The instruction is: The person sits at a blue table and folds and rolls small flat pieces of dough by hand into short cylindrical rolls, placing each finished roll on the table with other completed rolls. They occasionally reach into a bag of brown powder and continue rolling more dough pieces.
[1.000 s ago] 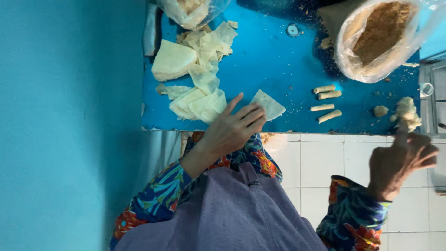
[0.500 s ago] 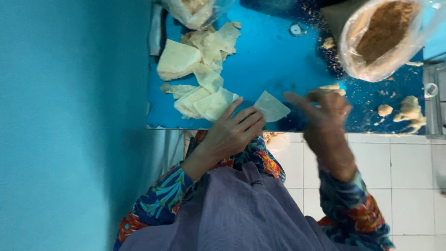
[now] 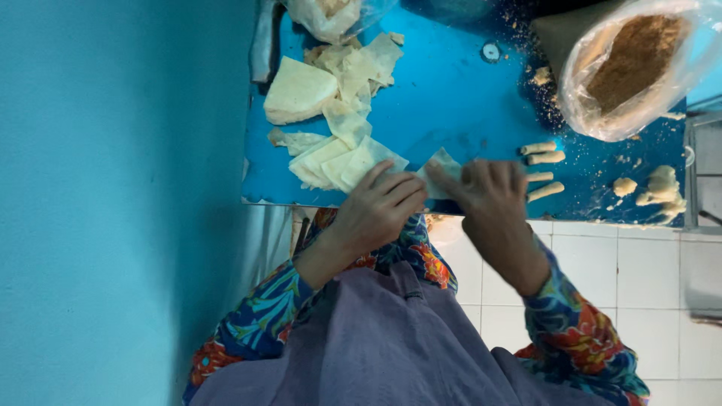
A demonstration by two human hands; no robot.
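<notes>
A small pale wrapper sheet (image 3: 442, 163) lies on the blue table (image 3: 459, 98) near its front edge. My left hand (image 3: 376, 210) rests its fingertips on the sheet's left side. My right hand (image 3: 489, 192) covers the sheet's right side with bent fingers; whatever is under them is hidden. A loose pile of more wrappers (image 3: 331, 159) sits just left of my left hand. Several thin rolled pieces (image 3: 544, 153) lie in a row just right of my right hand.
A wedge-shaped stack of wrappers (image 3: 297, 90) and torn scraps lie at the back left. A plastic bag of brown crumbs (image 3: 632, 68) stands at the back right, with pale dough lumps (image 3: 658, 188) below it. White floor tiles (image 3: 647, 263) show on the right and a teal wall (image 3: 113, 188) on the left.
My right hand has come in from the dough lumps at the far right to the wrapper sheet by my left hand. My left hand has stayed on the sheet.
</notes>
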